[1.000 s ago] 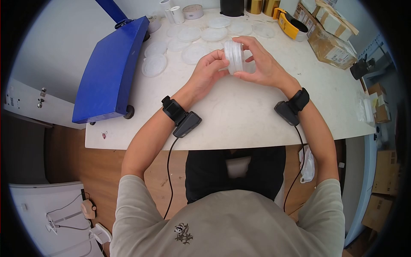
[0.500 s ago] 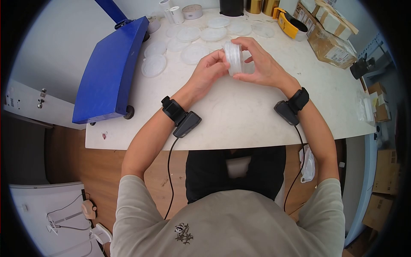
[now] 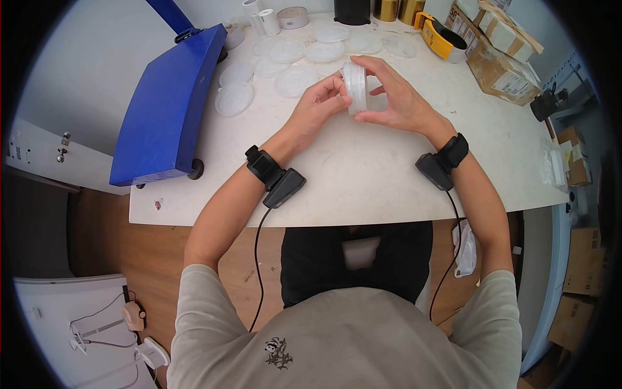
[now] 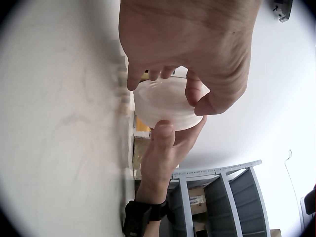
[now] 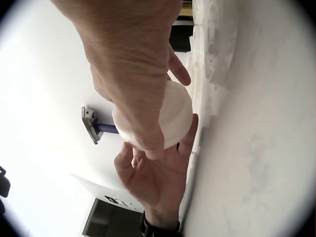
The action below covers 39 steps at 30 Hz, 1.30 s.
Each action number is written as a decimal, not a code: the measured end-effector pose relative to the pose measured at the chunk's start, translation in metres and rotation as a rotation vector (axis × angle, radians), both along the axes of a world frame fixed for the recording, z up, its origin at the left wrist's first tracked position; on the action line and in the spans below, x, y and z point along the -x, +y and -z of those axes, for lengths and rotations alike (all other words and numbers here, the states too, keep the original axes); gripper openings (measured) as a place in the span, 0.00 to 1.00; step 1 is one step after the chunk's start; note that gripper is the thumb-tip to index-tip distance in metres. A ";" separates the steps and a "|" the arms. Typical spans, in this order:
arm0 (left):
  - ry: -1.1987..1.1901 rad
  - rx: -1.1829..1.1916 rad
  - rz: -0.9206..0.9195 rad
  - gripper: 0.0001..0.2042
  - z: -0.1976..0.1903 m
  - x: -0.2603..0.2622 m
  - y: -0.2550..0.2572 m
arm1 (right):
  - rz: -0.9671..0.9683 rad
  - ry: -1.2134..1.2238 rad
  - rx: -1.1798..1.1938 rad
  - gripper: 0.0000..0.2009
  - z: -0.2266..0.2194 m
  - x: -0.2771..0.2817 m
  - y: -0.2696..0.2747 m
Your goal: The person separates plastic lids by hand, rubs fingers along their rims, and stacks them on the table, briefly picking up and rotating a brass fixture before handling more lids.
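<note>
Slightly more edge-on now: round, translucent white plastic piece (image 3: 355, 89), held upright above white tabletop (image 3: 363, 175). Left hand (image 3: 316, 109) grasps its left side; right hand (image 3: 403, 100) grips opposite edges between thumb and fingers. Flat round translucent discs (image 3: 234, 99) lie on the tabletop beyond and to the left.

Forearms (image 3: 223, 211) slant inward; left hand (image 3: 316, 109) and right hand (image 3: 403, 105) curve close together, left fingers (image 4: 194, 90) seemingly bent

In the head view the black container (image 3: 352, 11) is cut off by the top edge, the label print on the cardboard box (image 3: 504, 76) is too small to read, and the right palm is hidden in the right wrist view.
</note>
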<state>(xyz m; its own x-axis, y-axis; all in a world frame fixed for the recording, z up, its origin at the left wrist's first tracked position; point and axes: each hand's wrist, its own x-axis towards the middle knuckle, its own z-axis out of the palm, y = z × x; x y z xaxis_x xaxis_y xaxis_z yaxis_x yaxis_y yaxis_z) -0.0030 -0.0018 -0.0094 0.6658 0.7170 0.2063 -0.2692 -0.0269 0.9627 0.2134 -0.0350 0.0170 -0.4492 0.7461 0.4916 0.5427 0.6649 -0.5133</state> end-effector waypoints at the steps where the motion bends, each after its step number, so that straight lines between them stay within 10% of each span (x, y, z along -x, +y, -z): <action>1: -0.004 0.004 0.005 0.05 0.001 0.000 0.000 | -0.002 0.008 0.001 0.46 0.001 -0.001 0.001; 8: -0.021 0.020 0.001 0.08 -0.003 0.000 -0.001 | -0.024 0.046 -0.028 0.47 0.003 -0.001 0.003; 16: -0.038 0.090 -0.121 0.34 -0.007 -0.005 -0.008 | 0.011 -0.008 -0.071 0.47 -0.001 0.005 -0.003; 30: -0.089 0.220 -0.099 0.31 -0.011 -0.003 -0.008 | 0.046 -0.017 -0.133 0.35 0.003 0.006 -0.001; 39: -0.149 0.228 -0.100 0.28 -0.012 0.001 -0.005 | 0.110 0.159 0.274 0.18 0.001 -0.006 0.009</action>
<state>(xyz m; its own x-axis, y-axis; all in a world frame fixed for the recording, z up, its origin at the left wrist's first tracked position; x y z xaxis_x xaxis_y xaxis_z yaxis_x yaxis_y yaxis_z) -0.0035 -0.0064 0.0026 0.5642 0.8164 0.1227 -0.4152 0.1522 0.8969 0.2194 -0.0257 0.0158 -0.2927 0.8999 0.3234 0.5023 0.4325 -0.7487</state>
